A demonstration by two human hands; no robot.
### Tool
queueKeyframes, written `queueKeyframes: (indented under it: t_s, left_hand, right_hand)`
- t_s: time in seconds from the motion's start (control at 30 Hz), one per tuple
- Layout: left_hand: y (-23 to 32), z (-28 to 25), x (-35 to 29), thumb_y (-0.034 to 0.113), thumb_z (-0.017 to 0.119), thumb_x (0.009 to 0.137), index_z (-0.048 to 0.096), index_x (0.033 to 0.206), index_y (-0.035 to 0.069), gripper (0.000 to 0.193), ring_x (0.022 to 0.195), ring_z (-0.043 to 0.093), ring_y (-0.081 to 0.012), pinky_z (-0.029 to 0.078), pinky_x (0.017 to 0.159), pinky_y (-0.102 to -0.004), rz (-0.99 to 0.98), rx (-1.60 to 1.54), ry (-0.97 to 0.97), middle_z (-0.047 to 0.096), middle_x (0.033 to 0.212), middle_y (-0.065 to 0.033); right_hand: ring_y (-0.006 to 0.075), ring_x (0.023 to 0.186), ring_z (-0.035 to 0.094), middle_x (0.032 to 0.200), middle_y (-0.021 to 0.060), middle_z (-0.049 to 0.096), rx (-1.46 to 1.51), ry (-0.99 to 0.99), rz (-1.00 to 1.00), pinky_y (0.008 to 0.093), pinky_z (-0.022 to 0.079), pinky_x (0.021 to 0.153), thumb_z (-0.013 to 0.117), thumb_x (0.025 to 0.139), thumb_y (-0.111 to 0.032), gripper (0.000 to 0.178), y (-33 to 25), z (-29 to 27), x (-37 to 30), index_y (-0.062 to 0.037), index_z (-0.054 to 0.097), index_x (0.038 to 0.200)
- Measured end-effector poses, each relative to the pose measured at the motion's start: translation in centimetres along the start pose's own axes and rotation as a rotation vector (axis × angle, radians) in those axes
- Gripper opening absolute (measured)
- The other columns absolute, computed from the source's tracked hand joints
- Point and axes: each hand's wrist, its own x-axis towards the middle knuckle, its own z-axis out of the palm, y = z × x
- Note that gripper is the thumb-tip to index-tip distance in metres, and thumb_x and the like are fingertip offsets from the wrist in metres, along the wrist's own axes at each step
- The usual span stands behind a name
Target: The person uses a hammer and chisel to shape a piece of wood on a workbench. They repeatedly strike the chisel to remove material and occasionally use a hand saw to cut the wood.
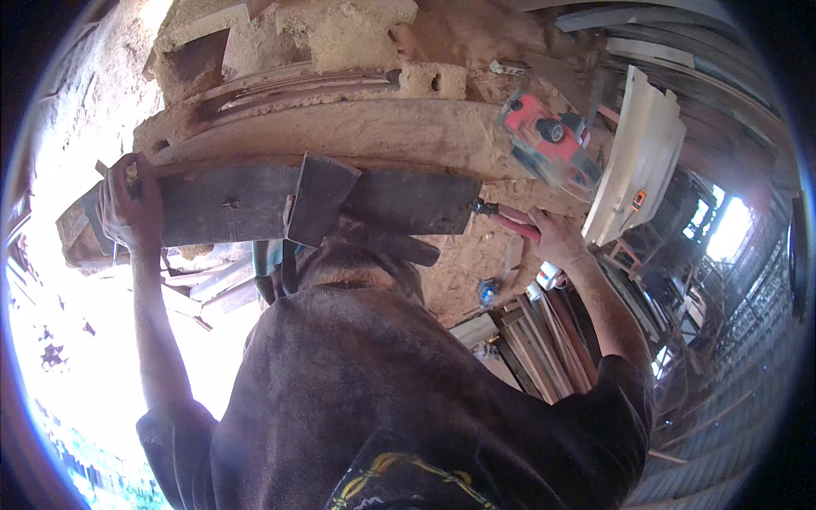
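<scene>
A long dark wooden plank (221, 204) lies across a sawdust-covered workbench (365, 132), with a short dark block (319, 197) set across its middle. My left hand (129, 208) is closed around the plank's left end. My right hand (554, 240) grips a red-handled hand tool (508, 219). The tool's tip touches the plank's right end. My dark shirt (382, 391) fills the lower middle of the view and hides what is under the plank.
A red power tool (548, 140) sits blurred on the bench above my right hand. A pale board (639, 166) leans at the right. Stacked timber strips (544, 344) lie below it. Rough blocks (348, 34) pile up at the back. Glaring bright ground is at the left.
</scene>
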Motion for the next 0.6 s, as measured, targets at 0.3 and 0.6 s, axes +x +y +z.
queueKeyframes:
  t_s: [0.3,0.6]
  left_hand:
    - [1.0,-1.0,0.6,0.03,0.074,0.098,0.074,0.105,0.015,0.017,0.086,0.074,-0.0223,0.055,0.079,-0.0384,0.028,-0.021,0.032,0.076,0.096,-0.0021]
    - [0.8,-0.8,0.6,0.035,0.071,0.1,0.072,0.111,0.02,0.018,0.09,0.074,-0.0198,0.053,0.085,-0.0379,-0.087,0.004,-0.077,0.077,0.103,-0.0006]
  right_hand:
    - [0.0407,0.106,0.07,0.11,0.0184,0.071,0.123,0.147,-0.113,0.0526,0.058,0.088,0.075,0.084,-0.015,0.041,1.7,3.2,1.3,-0.0093,0.06,0.122]
    - [0.0422,0.11,0.066,0.118,0.0253,0.063,-0.408,0.36,-0.064,0.0528,0.055,0.091,0.071,0.085,-0.018,0.049,-4.8,-4.4,-2.4,-0.0009,0.057,0.129]
